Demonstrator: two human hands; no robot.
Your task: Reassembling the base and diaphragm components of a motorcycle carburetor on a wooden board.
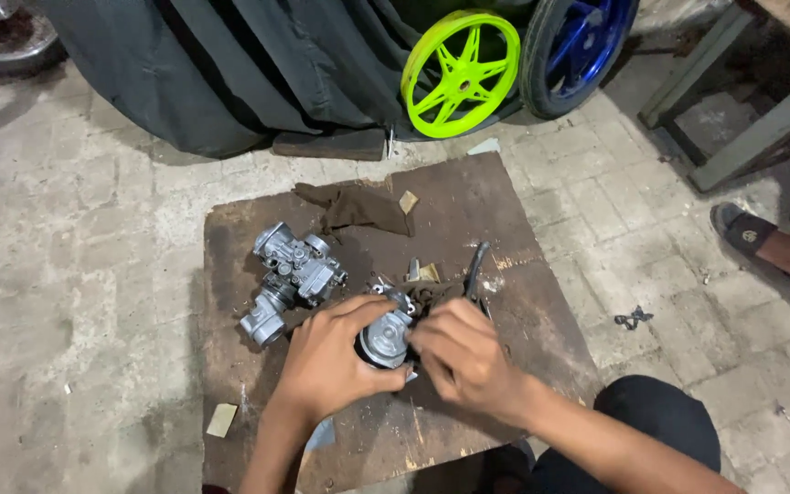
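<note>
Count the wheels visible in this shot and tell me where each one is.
3: a lime-green wheel at top centre, a blue wheel just right of it, and part of a wheel at the top left corner. More may be hidden by the dark cover.

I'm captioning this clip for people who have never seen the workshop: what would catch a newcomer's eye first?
Probably the neon-green spoked wheel leaning at the top beside a blue wheel. Next, the left hand and right hand closed around a round metal carburetor part over a stained wooden board on the paved floor. A second, complete carburetor lies on the board's left side.
</note>
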